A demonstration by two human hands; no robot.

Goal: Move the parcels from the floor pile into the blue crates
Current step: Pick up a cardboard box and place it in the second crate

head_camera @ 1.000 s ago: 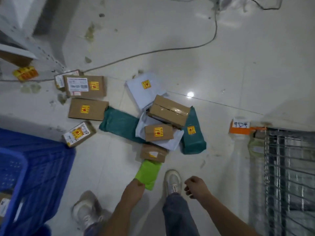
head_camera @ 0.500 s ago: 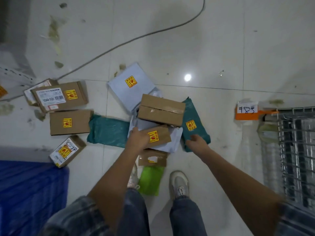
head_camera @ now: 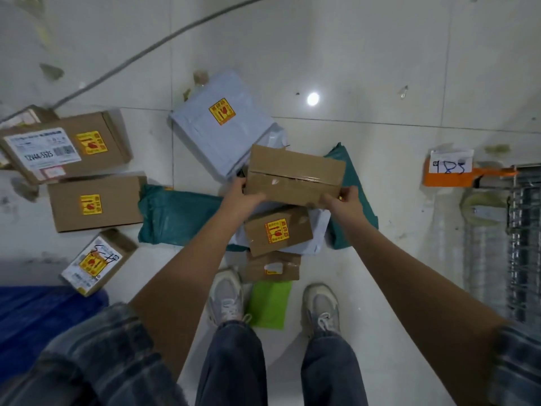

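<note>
A pile of parcels lies on the white tiled floor in front of my feet. On top sits a taped brown cardboard box (head_camera: 294, 175). My left hand (head_camera: 241, 197) grips its near left corner and my right hand (head_camera: 345, 200) grips its near right corner. Below it lie a smaller brown box with a yellow sticker (head_camera: 278, 231), a white mailer (head_camera: 222, 124), teal bags (head_camera: 178, 213) and a green pouch (head_camera: 269, 303). A blue crate (head_camera: 32, 312) shows at the lower left, blurred.
Three more brown boxes (head_camera: 93, 202) lie to the left of the pile. A wire cage (head_camera: 524, 244) with an orange tag marked 985 (head_camera: 450, 171) stands at the right. A cable (head_camera: 140, 51) crosses the floor at the back. My shoes (head_camera: 227, 297) stand at the pile's edge.
I have bent closer to the pile. My left hand left the small stickered box and my right hand left the teal bag; both now hold the taped box on top.
</note>
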